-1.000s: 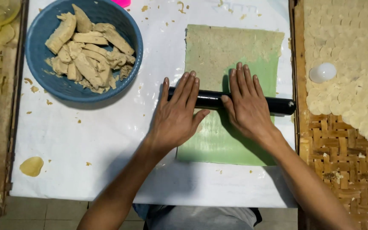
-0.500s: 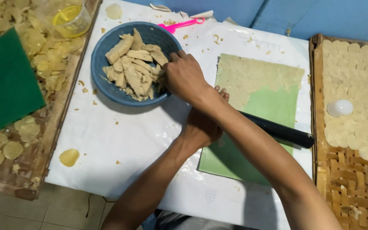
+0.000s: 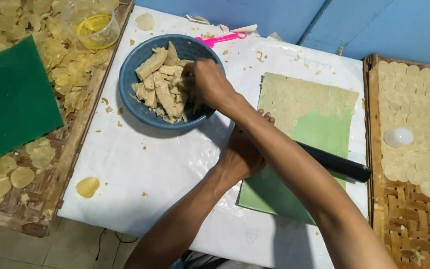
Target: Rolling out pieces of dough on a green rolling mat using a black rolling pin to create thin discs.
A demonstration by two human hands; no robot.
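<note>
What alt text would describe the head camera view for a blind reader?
A person's right hand reaches into a blue bowl of dough pieces, crossing over the left hand, which rests by a black rolling pin on a green sheet.

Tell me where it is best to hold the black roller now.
Probably the roller's free right end, gripped from above: it lies flat across the green sheet, and its left part is hidden under the crossed arms and left hand.
</note>
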